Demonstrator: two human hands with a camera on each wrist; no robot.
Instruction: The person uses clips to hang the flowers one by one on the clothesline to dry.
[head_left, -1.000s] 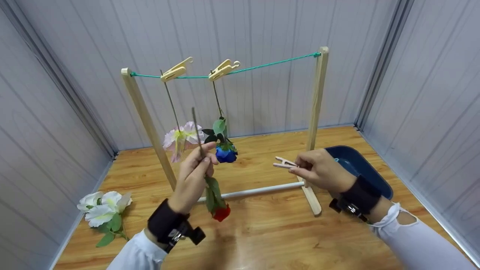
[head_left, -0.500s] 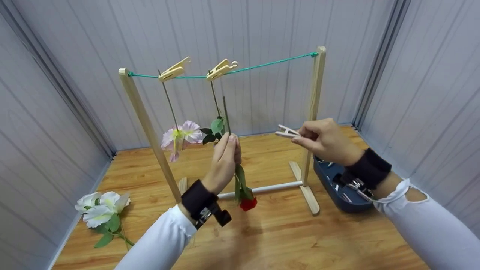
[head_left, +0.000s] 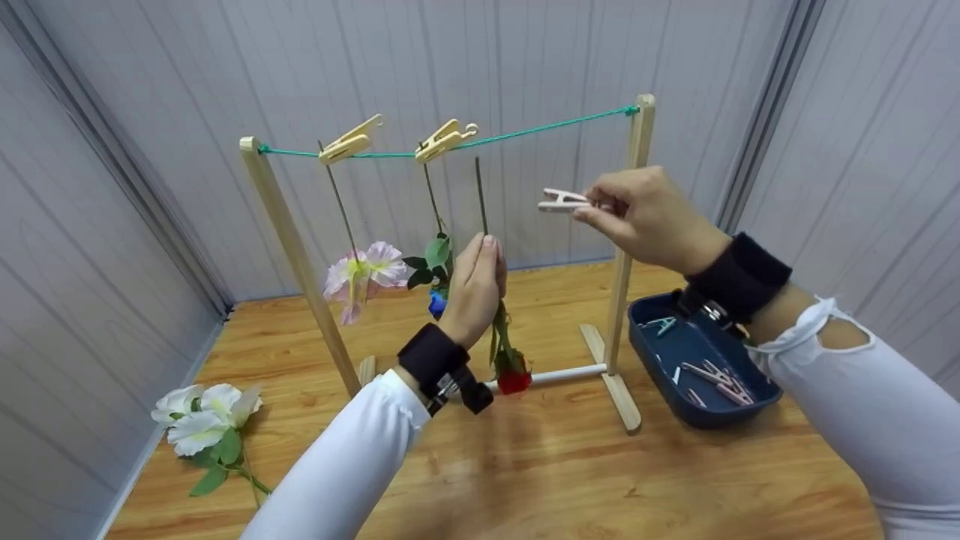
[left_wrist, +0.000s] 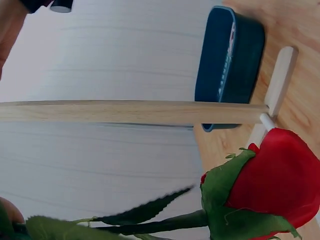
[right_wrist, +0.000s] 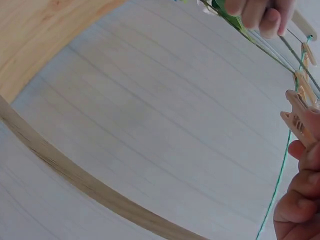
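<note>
Left hand (head_left: 478, 289) grips the rose (head_left: 514, 375) head-down by its stem (head_left: 481, 196), below the line (head_left: 555, 127); right hand (head_left: 645, 217) pinches a peg (head_left: 562, 201). Hanging seems underway; next probably calls for stem against line, peg over both.

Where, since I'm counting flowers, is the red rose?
In the head view, the red rose hangs bloom-down from the left hand, right of the blue rose, its bloom overlapping the white bar.
</note>
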